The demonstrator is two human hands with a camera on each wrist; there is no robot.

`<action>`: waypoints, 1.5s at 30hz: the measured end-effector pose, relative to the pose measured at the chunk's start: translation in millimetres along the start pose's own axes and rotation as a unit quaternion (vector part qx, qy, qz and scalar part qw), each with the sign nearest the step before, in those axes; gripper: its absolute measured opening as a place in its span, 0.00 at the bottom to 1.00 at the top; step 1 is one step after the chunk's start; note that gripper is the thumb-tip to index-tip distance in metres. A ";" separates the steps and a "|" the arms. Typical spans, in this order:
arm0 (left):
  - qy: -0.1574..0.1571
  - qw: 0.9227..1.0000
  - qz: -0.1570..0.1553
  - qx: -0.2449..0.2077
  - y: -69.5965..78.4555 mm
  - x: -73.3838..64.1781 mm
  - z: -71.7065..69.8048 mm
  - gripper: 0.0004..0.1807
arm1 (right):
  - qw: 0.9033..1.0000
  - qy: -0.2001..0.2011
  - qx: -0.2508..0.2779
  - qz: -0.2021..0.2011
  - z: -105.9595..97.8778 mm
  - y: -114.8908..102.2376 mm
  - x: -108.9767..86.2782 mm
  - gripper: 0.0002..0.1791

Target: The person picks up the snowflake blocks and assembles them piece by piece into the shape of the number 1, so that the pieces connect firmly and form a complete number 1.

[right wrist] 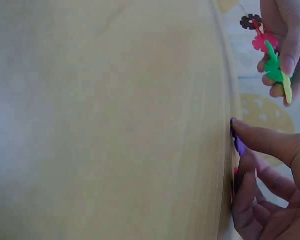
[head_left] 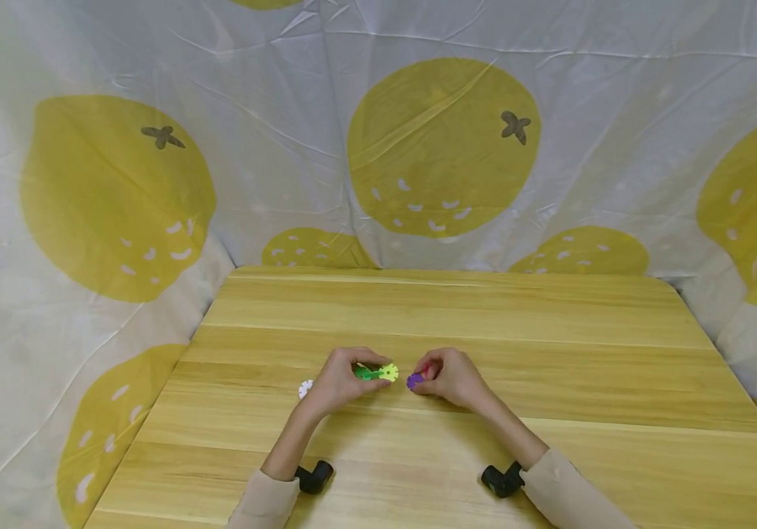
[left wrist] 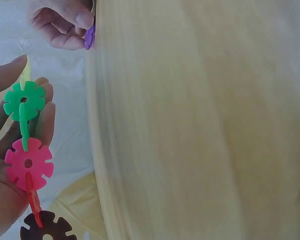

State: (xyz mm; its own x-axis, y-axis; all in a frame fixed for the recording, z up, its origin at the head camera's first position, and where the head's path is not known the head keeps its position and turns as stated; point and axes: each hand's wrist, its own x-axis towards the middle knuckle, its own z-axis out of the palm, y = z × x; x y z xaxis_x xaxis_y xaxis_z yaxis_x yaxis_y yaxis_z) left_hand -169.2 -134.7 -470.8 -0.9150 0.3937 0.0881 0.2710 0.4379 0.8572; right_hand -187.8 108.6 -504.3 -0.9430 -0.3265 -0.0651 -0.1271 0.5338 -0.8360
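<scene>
My left hand (head_left: 337, 383) pinches the yellow end of a chain of notched plastic snowflake discs between thumb and fingers. Behind the yellow disc (head_left: 383, 369) the chain runs through green discs (left wrist: 36, 95), a pink disc (left wrist: 15, 162), a red disc (left wrist: 35, 201) and a black disc (left wrist: 32, 232) along the palm. A white disc (head_left: 304, 386) shows beside the left wrist in the head view. Facing it across a small gap, my right hand (head_left: 457, 378) pinches a purple disc (head_left: 413, 381). Something pinkish-red (head_left: 426, 372) peeks out among the right fingers, mostly hidden.
Both hands are over a wooden table (head_left: 550, 308) with rounded far corners. A white cloth (head_left: 285, 147) printed with yellow fruit hangs behind and beside it. Black wrist mounts (head_left: 315, 477) sit at both forearms, by the beige sleeves (head_left: 573, 488).
</scene>
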 end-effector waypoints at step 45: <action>-0.063 0.998 0.009 -0.023 17.7 2.8 6.8 0.15 | 0.951 -0.012 0.295 -0.092 -17.4 -7.5 -42.7 0.16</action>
State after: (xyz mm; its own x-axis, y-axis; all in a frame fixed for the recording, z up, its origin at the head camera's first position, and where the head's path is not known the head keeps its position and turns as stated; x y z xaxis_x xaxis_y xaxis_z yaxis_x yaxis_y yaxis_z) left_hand -164.9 -120.4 -458.9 -0.8647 0.5005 0.0428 0.2713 0.3936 0.8783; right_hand -151.9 132.1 -485.7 -0.9134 -0.3934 0.1046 -0.0872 -0.0619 -0.9943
